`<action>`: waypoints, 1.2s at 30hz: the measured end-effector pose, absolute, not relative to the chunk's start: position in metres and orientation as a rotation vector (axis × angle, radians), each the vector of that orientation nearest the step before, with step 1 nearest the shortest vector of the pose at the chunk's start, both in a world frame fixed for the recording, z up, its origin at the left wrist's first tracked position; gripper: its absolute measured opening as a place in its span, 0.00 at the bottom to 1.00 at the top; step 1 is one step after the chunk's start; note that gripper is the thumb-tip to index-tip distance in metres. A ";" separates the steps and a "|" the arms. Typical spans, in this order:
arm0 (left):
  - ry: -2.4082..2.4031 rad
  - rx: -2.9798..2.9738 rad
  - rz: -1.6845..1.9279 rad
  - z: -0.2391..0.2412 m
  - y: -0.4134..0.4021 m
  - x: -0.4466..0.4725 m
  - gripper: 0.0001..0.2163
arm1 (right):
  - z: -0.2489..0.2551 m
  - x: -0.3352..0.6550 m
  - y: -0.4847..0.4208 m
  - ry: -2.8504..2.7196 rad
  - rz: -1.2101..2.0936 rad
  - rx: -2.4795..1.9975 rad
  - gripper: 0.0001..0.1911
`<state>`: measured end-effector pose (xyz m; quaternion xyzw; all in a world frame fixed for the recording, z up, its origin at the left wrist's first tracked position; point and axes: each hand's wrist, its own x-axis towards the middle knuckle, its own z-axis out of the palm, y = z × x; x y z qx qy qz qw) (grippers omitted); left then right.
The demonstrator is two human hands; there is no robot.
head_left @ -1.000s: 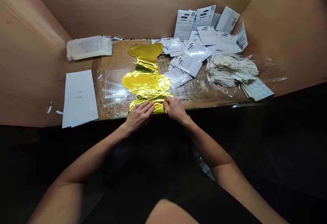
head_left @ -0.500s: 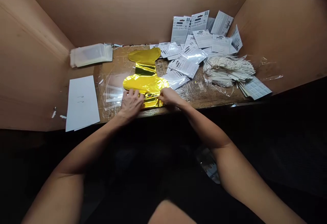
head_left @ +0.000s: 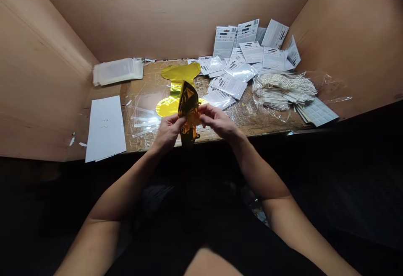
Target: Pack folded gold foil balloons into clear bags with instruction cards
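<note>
A crumpled, folded gold foil balloon (head_left: 189, 100) is raised over the front edge of the work surface, between my two hands. My left hand (head_left: 168, 133) pinches its left side between thumb and fingers. On the other side, the fingertips of my right hand (head_left: 220, 123) are closed on the foil near its middle. Just behind lies more flat gold foil (head_left: 181, 74) with rounded lobes; whether it is joined to the held part is hidden. Clear plastic sleeves (head_left: 143, 121) lie left of my left hand.
White printed cards in clear packets (head_left: 231, 85) are heaped at the back right. A bundle of white sticks (head_left: 286, 89) in plastic lies right, beside pale gridded sheets (head_left: 317, 110). White paper (head_left: 105, 129) and stacked translucent bags (head_left: 119, 71) are left. Cardboard walls (head_left: 151, 16) enclose the surface.
Both hands have lifted the near part of the gold foil off the surface and folded it upright. The left hand has turned from lying on the foil to pinching it.
</note>
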<state>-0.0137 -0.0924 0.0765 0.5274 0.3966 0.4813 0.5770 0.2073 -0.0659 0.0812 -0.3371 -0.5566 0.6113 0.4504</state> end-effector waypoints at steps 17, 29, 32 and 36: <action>1.005 1.323 1.082 0.076 -0.126 -0.022 0.21 | 0.053 0.184 -0.098 -1.157 1.611 -0.886 0.19; 0.933 1.077 0.985 0.073 -0.149 -0.039 0.07 | 0.069 0.192 -0.123 -1.536 1.580 -0.773 0.14; 0.957 1.135 0.967 0.075 -0.153 -0.047 0.08 | 0.092 0.204 -0.122 -1.893 1.469 -0.725 0.09; 0.986 1.431 0.961 0.072 -0.165 -0.045 0.11 | 0.108 0.203 -0.115 -2.077 1.372 -0.831 0.11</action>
